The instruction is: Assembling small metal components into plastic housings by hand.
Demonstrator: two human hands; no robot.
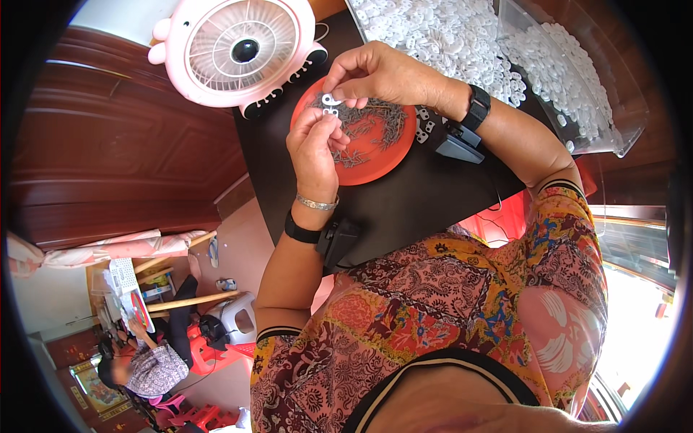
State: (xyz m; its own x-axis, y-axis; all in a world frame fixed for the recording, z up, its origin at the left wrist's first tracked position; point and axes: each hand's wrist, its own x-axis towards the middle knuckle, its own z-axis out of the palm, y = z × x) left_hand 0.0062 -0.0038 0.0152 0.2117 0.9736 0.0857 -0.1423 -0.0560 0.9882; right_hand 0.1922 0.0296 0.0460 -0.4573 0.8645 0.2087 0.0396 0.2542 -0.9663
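Note:
My left hand [315, 148] hovers over a red round plate [382, 162] that holds a heap of small dark metal pins [372, 123]. Its fingertips pinch a small white plastic piece [331, 110]. My right hand [379, 72] reaches in from the right, its thumb and forefinger closed on another small white piece [329, 99] just above the left hand's. The two pieces almost touch. Both wrists carry black bands with small black devices; the left wrist also has a silver bracelet.
A pink desk fan [242, 47] stands behind the plate on the black table [404, 209]. A heap of white plastic pieces [447, 36] lies at the back, more in a clear tray [570, 79] at the right. Another person [148, 364] sits far left below.

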